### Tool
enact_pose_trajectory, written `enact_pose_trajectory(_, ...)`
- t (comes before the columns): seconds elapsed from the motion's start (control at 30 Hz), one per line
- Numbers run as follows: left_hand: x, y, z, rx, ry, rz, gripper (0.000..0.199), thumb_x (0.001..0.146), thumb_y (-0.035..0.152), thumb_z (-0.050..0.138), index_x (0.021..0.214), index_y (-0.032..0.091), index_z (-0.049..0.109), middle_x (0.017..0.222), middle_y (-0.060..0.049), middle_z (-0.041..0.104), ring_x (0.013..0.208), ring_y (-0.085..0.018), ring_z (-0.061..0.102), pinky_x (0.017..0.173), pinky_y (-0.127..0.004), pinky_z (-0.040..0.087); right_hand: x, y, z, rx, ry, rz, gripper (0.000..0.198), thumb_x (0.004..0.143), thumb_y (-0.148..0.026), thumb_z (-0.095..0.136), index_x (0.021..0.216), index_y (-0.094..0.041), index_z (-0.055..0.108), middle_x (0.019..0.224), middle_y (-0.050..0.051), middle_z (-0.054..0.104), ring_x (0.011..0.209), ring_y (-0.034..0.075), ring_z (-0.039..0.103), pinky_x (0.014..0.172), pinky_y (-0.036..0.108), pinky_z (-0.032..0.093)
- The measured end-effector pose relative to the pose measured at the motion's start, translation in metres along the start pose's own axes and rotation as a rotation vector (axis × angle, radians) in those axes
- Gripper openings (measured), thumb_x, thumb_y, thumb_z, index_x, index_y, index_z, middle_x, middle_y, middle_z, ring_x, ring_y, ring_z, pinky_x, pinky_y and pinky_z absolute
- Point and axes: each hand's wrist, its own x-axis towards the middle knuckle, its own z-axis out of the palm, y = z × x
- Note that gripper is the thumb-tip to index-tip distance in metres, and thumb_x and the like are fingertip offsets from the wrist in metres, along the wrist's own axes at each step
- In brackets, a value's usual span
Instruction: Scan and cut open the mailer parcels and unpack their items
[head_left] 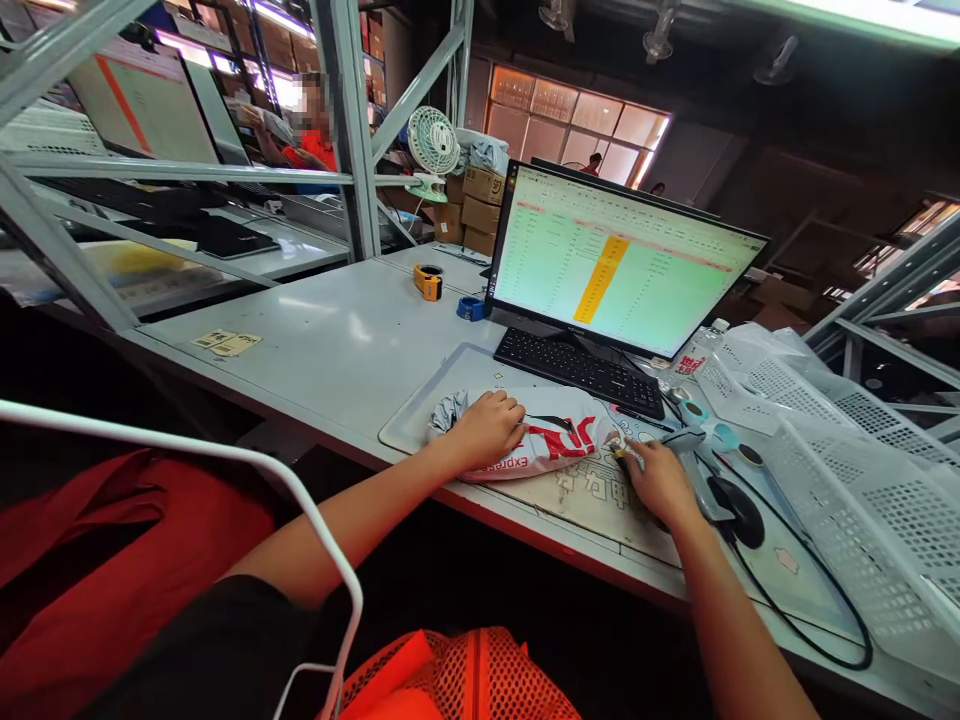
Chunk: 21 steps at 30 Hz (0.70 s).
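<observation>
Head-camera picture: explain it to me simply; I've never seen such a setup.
No robot here: these are a person's bare hands, filmed by one camera worn on the head, looking forward and down. The left hand lies on a white Express mailing bag. The right hand, near the bag's right end, seems to hold a small dark-and-yellow object, too small to identify. Also on the white table: a lit monitor, black keyboard, handheld scanner, and yellow and blue tape dispensers.

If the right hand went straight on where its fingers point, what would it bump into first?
Probably the bag: its end lies just ahead of the right hand, though whether they already touch is unclear.
</observation>
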Motion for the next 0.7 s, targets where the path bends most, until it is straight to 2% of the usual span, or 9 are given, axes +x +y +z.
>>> enact_pose_trajectory(0.07, -0.001, 0.002, -0.001, -0.008, 0.011, 0.035, 0.03, 0.107, 0.027, 0.055, 0.085, 0.014, 0.072, 0.088, -0.012, 0.07, 0.092, -0.028, 0.06, 0.085, -0.043, 0.045, 0.015, -0.025, -0.02, 0.118, 0.165, -0.059, 0.049, 0.105, -0.03, 0.042, 0.142, -0.014, 0.07, 0.129, 0.02, 0.069, 0.117, 0.033, 0.067, 0.104, 0.045, 0.054)
enact_pose_trajectory(0.13, -0.002, 0.004, -0.002, -0.01, 0.031, 0.074, 0.037, 0.109, 0.029, 0.052, 0.081, 0.015, 0.072, 0.088, -0.011, 0.07, 0.093, -0.027, 0.06, 0.084, -0.042, 0.045, 0.033, -0.062, -0.035, 0.241, 0.218, -0.22, 0.048, 0.103, -0.029, 0.046, 0.143, -0.015, 0.068, 0.137, 0.017, 0.066, 0.124, 0.029, 0.064, 0.111, 0.041, 0.05)
enact_pose_trajectory(0.2, -0.005, 0.006, -0.002, -0.019, 0.052, 0.113, 0.039, 0.11, 0.03, 0.049, 0.082, 0.016, 0.073, 0.089, -0.011, 0.072, 0.092, -0.027, 0.061, 0.083, -0.041, 0.045, 0.053, -0.104, -0.037, 0.258, 0.094, -0.425, 0.05, 0.1, -0.029, 0.056, 0.147, -0.017, 0.065, 0.149, 0.016, 0.06, 0.137, 0.03, 0.057, 0.119, 0.042, 0.043)
enact_pose_trajectory(0.3, -0.008, 0.005, -0.001, -0.075, 0.089, 0.125, 0.038, 0.111, 0.029, 0.044, 0.088, 0.016, 0.073, 0.09, -0.01, 0.074, 0.089, -0.024, 0.065, 0.083, -0.038, 0.047, 0.077, -0.159, -0.022, 0.176, -0.129, -0.596, 0.063, 0.099, -0.028, 0.062, 0.161, -0.018, 0.05, 0.165, 0.016, 0.047, 0.15, 0.031, 0.045, 0.125, 0.045, 0.034)
enact_pose_trajectory(0.37, -0.01, 0.002, 0.0, -0.078, 0.113, 0.091, 0.042, 0.111, 0.03, 0.041, 0.087, 0.016, 0.071, 0.086, -0.009, 0.074, 0.083, -0.022, 0.067, 0.079, -0.036, 0.047, 0.086, -0.18, -0.007, 0.155, -0.199, -0.625, 0.058, 0.106, -0.03, 0.055, 0.163, -0.019, 0.047, 0.163, 0.015, 0.051, 0.148, 0.028, 0.048, 0.123, 0.042, 0.034)
enact_pose_trajectory(0.5, -0.017, 0.004, -0.005, 0.018, 0.108, 0.033, 0.047, 0.111, 0.036, 0.041, 0.076, 0.017, 0.068, 0.068, -0.007, 0.067, 0.066, -0.02, 0.064, 0.068, -0.033, 0.044, 0.096, -0.192, 0.01, 0.152, -0.188, -0.561, 0.046, 0.113, -0.047, 0.044, 0.147, -0.023, 0.064, 0.142, 0.011, 0.07, 0.134, 0.026, 0.061, 0.112, 0.037, 0.04)
enact_pose_trajectory(0.6, -0.04, 0.026, -0.02, 0.015, 0.05, 0.013, 0.042, 0.11, 0.039, 0.044, 0.08, 0.018, 0.066, 0.068, -0.007, 0.067, 0.065, -0.021, 0.065, 0.065, -0.033, 0.044, 0.1, -0.192, 0.011, 0.138, -0.173, -0.507, 0.047, 0.113, -0.051, 0.04, 0.132, -0.023, 0.072, 0.132, 0.011, 0.075, 0.126, 0.026, 0.066, 0.103, 0.033, 0.042)
enact_pose_trajectory(0.7, -0.081, 0.062, -0.033, -0.072, 0.007, -0.067, 0.034, 0.109, 0.043, 0.048, 0.094, 0.018, 0.065, 0.079, -0.009, 0.071, 0.072, -0.026, 0.069, 0.066, -0.036, 0.047, 0.099, -0.196, 0.013, 0.126, -0.164, -0.467, 0.047, 0.114, -0.049, 0.038, 0.125, -0.021, 0.074, 0.127, 0.013, 0.077, 0.122, 0.027, 0.067, 0.101, 0.034, 0.042)
